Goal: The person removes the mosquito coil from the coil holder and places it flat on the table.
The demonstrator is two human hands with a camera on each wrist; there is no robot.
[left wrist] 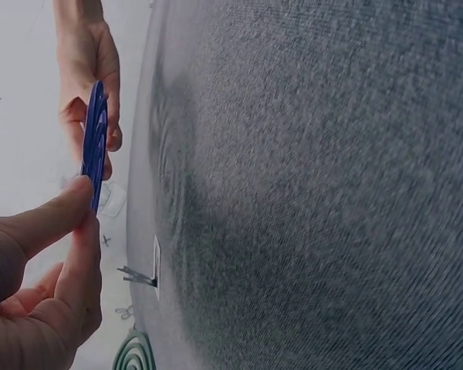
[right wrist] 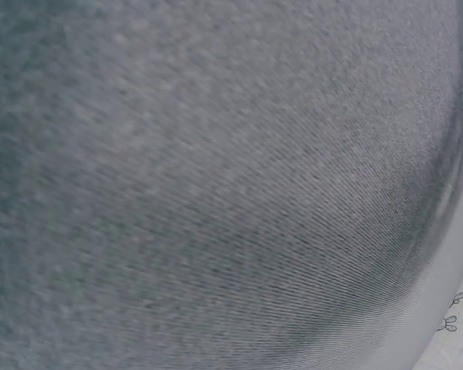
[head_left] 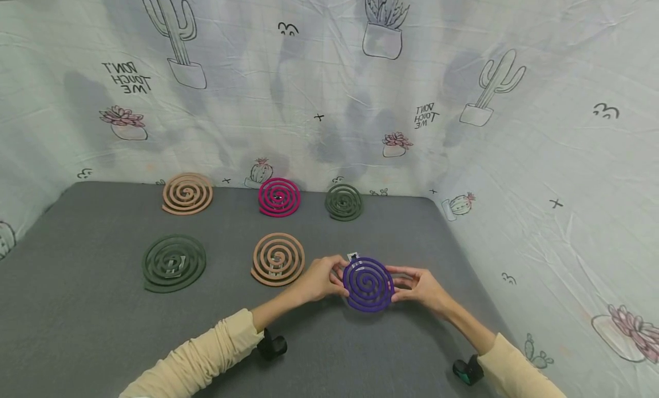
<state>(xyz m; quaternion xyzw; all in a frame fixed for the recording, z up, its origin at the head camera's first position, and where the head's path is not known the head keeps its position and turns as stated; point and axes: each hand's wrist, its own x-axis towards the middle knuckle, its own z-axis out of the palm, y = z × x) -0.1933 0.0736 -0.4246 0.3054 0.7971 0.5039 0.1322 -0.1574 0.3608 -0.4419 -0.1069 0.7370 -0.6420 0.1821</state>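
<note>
A purple spiral mosquito coil (head_left: 368, 284) is held up off the grey table between both hands. My left hand (head_left: 326, 279) pinches its left edge between thumb and fingers. At the opposite edge, my right hand (head_left: 422, 289) grips it with the thumb below and the fingers spread above. The left wrist view shows the coil (left wrist: 95, 142) nearly edge-on, with its shadow on the cloth. Just behind the coil in the head view is a small metal stand on a white base (head_left: 352, 256), which the left wrist view shows standing upright (left wrist: 143, 277). The right wrist view shows neither hand nor coil.
Tan coils lie at back left (head_left: 187, 194) and middle (head_left: 278, 259). A pink coil (head_left: 279, 197) and a dark green coil (head_left: 344, 202) lie along the back; another green coil (head_left: 174, 263) is front left. A cactus-print cloth (head_left: 319, 89) hangs behind the table (head_left: 92, 329).
</note>
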